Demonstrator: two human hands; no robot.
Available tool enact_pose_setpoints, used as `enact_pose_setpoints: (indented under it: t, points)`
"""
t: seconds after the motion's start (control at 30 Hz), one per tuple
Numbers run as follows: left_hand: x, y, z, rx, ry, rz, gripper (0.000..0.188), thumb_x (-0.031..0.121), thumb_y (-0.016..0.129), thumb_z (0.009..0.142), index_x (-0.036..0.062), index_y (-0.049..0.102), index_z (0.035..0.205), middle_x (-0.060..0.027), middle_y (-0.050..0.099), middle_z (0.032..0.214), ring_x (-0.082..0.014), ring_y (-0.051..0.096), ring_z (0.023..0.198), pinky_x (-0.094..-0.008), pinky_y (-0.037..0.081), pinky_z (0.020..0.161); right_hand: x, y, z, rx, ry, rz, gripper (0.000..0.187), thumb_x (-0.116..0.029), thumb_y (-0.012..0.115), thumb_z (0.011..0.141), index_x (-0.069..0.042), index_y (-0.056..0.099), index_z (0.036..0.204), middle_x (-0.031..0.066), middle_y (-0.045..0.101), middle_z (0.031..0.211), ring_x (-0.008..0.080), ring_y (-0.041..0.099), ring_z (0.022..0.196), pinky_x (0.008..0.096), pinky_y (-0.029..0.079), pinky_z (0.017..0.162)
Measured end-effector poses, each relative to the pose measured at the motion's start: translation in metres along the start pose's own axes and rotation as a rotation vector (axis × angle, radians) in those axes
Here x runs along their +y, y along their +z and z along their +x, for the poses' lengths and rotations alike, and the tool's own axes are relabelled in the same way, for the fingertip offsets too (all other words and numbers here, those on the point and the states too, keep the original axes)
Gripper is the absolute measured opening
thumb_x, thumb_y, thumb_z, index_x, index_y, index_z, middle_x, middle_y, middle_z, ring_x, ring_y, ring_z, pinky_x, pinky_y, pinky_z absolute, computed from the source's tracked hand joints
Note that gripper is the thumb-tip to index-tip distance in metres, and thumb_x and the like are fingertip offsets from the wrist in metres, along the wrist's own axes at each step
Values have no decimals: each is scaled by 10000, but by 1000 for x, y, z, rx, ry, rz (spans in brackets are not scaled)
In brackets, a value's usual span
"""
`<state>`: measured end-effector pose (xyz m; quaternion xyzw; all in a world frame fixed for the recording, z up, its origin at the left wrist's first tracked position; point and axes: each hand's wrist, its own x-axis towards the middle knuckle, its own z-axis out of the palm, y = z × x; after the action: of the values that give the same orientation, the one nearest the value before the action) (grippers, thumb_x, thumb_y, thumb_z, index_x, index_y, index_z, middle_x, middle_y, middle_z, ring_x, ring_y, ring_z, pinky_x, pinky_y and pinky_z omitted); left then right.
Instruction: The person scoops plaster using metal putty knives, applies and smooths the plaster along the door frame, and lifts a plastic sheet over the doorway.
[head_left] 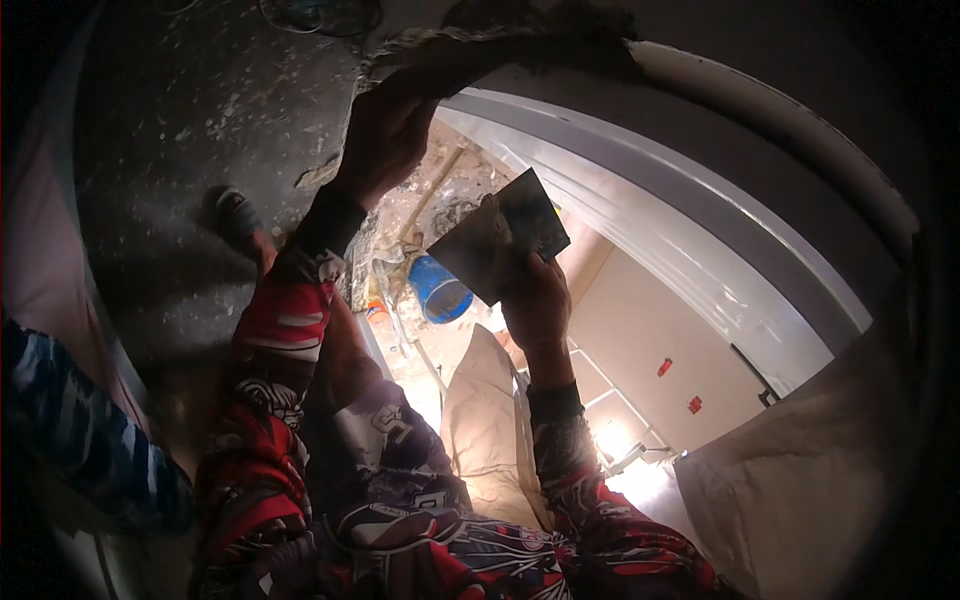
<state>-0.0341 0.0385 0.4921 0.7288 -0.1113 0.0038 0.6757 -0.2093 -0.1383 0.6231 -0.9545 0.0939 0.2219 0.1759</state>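
My right hand (537, 310) grips a flat, dark rectangular plate (548, 222), tilted up in front of me. On its face sits a small lump of greyish paste (487, 222), dim in the shadow. Higher and to the left, my left hand (385, 140) is raised with its fingers curled, close to the rough, crumbly edge (530, 50) of a dark surface overhead. Deep shadow hides what its fingers hold, if anything. Both arms wear red, black and white patterned sleeves.
Below, a blue bucket (440, 290) stands on a littered floor. A white frame (690, 200) curves along the right. Brown sheeting (490, 430) hangs near my legs, beside a bright lamp (612, 440). A sandalled foot (240, 215) rests on the speckled dark surface at left.
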Motion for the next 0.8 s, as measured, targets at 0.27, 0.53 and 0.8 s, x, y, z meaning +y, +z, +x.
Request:
enact_pose_setpoints:
  t: [0.27,0.53,0.8]
  points:
    - [-16,51,4,148,89,-47,289,151,507,968,74,594,1233,-168,637,1183,-327,624,1085,-356,511,872,7,8,-8,36,238,376,301,-70,445,956,35,510,1231,122,604,1170,232,597,1073,343,488,910]
    - [-5,84,1,221,77,-38,300,145,553,934,78,599,1223,-171,637,1166,-352,646,991,-370,536,795,18,1,-15,7,213,341,292,-58,456,951,38,519,1219,121,599,1157,221,600,1065,323,488,910]
    - [-11,72,-8,104,57,24,325,98,592,893,71,601,1216,-178,648,1138,-351,656,965,-367,541,764,35,13,-19,82,167,258,238,-22,519,896,18,586,1121,117,614,1115,231,606,1010,363,494,880]
